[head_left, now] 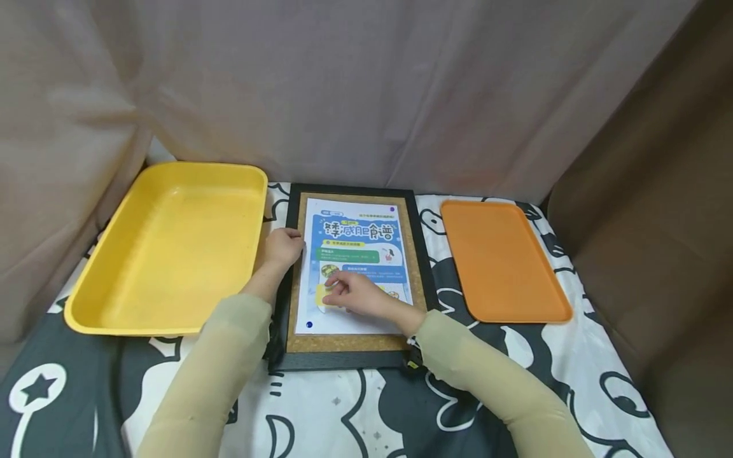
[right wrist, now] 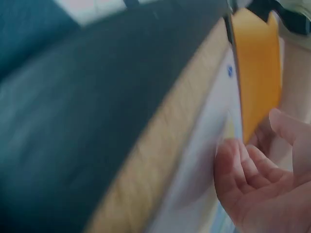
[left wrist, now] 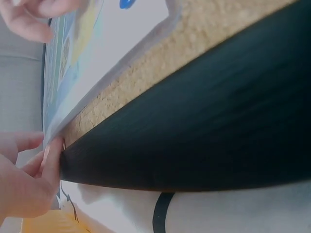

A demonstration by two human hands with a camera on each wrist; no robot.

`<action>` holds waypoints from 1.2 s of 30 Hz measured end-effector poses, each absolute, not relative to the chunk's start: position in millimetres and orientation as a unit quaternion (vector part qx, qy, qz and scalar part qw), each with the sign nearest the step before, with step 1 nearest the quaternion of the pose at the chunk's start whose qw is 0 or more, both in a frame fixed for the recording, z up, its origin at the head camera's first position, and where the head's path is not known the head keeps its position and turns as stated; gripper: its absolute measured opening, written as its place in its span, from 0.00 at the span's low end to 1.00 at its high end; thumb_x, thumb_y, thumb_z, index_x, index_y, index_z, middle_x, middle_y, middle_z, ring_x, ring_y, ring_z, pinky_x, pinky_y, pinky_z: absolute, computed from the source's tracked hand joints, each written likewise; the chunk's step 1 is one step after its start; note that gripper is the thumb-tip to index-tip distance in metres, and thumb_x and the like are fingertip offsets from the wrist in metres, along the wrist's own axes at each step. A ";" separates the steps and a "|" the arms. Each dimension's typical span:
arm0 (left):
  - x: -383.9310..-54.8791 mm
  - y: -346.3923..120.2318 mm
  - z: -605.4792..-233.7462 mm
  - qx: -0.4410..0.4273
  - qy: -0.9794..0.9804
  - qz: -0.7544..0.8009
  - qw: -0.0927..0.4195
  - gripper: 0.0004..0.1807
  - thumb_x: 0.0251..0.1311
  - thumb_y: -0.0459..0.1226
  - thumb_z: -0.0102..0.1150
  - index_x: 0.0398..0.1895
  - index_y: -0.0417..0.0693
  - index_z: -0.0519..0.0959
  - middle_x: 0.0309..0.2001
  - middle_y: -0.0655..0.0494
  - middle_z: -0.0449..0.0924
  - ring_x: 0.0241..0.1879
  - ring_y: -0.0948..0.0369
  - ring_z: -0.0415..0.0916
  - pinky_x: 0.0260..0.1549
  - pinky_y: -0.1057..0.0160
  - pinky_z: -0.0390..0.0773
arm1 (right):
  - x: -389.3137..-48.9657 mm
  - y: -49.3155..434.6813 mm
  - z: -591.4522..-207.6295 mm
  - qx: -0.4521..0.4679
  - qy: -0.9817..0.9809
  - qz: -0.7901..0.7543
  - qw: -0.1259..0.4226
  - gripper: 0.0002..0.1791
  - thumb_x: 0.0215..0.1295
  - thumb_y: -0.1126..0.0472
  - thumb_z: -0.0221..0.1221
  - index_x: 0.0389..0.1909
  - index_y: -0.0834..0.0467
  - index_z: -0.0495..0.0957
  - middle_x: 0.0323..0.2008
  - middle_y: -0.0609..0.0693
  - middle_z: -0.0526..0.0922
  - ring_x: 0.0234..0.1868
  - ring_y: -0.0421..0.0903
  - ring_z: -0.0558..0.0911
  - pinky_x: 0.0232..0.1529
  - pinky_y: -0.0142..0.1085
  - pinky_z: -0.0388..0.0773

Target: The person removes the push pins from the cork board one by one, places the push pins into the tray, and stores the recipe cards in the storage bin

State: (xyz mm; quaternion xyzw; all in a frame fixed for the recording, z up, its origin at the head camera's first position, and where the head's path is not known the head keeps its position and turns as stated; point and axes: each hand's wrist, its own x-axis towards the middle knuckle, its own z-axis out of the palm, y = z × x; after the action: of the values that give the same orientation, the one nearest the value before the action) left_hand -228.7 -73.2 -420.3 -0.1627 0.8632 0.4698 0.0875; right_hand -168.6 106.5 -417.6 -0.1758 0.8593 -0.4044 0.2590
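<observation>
A printed sheet (head_left: pixel 355 316) with blue, green and yellow panels lies on a cork board (head_left: pixel 343 343) in a black frame (head_left: pixel 338 361). A purple pushpin (head_left: pixel 392 208) sits at its upper right corner, a blue pushpin (head_left: pixel 309 324) at its lower left. My left hand (head_left: pixel 282 249) is at the frame's left side, fingertips right at the sheet's edge. In the left wrist view its fingers (left wrist: pixel 52 167) meet the sheet's margin, thumb a little apart. Over the sheet's lower half, my right hand (head_left: pixel 361 294) has loosely bent fingers, with nothing visible between them and the thumb.
To the left stands a deep yellow tray (head_left: pixel 172 248), close against the frame. An orange tray (head_left: pixel 506 261) lies to the right. A black-and-white patterned cloth (head_left: pixel 321 413) covers the table. Grey-brown curtain fabric (head_left: pixel 343 89) hangs behind and on the right.
</observation>
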 end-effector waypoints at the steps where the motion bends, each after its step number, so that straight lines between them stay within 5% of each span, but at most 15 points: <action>1: -228.6 -72.9 -420.0 -0.161 0.863 0.471 0.089 0.20 0.64 0.37 0.47 0.57 0.39 0.73 0.56 0.42 0.75 0.52 0.50 0.75 0.51 0.55 0.77 | -166.7 103.3 -419.0 -0.179 0.856 -0.403 0.269 0.17 0.60 0.57 0.61 0.48 0.61 0.75 0.28 0.49 0.77 0.21 0.40 0.72 0.22 0.28 0.69; 20: -236.2 -71.7 -420.7 -0.172 0.850 0.487 0.101 0.17 0.63 0.34 0.52 0.55 0.39 0.75 0.51 0.42 0.78 0.44 0.52 0.79 0.45 0.59 0.80 | -153.6 76.0 -422.7 -0.260 0.881 -0.280 0.278 0.04 0.55 0.58 0.65 0.27 0.53 0.81 0.16 0.42 0.73 0.19 0.36 0.69 0.23 0.25 0.64; 36: -241.0 -71.6 -421.3 -0.192 0.840 0.493 0.119 0.16 0.63 0.34 0.53 0.53 0.41 0.76 0.51 0.43 0.77 0.45 0.52 0.77 0.47 0.59 0.79 | -155.9 64.0 -414.3 -0.279 0.891 -0.213 0.287 0.11 0.59 0.60 0.61 0.18 0.54 0.78 0.15 0.42 0.74 0.19 0.37 0.69 0.21 0.26 0.62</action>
State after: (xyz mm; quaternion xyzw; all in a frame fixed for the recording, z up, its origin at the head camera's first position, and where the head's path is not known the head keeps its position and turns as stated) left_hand -241.0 -71.6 -421.3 -0.1925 0.8399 0.4933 0.1189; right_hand -155.9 64.0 -414.3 -0.2786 0.8914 -0.2126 0.2875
